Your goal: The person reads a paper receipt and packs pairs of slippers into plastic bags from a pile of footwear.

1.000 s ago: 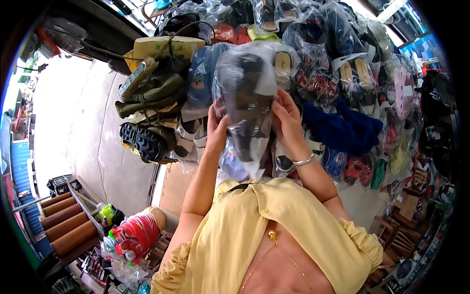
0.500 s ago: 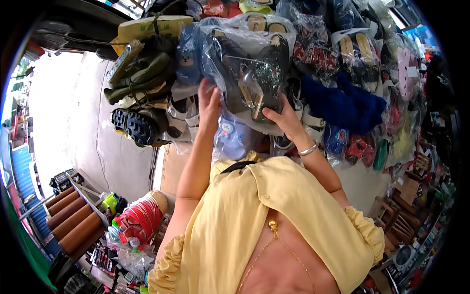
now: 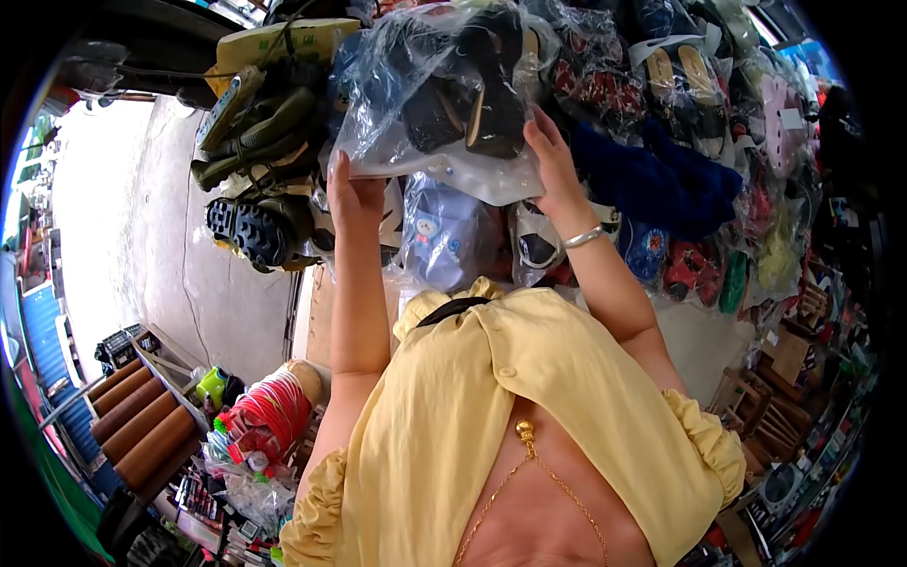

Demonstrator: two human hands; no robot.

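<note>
A clear plastic bag (image 3: 378, 142) with dark shoes (image 3: 496, 113) inside is held up over the piled footwear. My left hand (image 3: 355, 197) is closed on the bag's lower left corner. At its right edge, my right hand (image 3: 559, 175) grips the plastic, with the thumb showing along the side. Below the bag lies a pale lilac bagged item (image 3: 444, 231) with a small cartoon figure. A white and black shoe (image 3: 539, 241) rests close under my right hand. Fingers behind the plastic are partly hidden.
Dark blue fuzzy footwear (image 3: 652, 184) lies to the right, among many bagged shoes. Olive green shoes (image 3: 269, 128) and a black-soled shoe (image 3: 248, 227) are stacked at the left. Brown rolls (image 3: 146, 425) and a red-wound spool (image 3: 269, 416) stand at lower left.
The bag of dark shoes has turned and spread out between my hands. My left hand has moved left and down and now holds the bag's corner; my right hand has shifted slightly.
</note>
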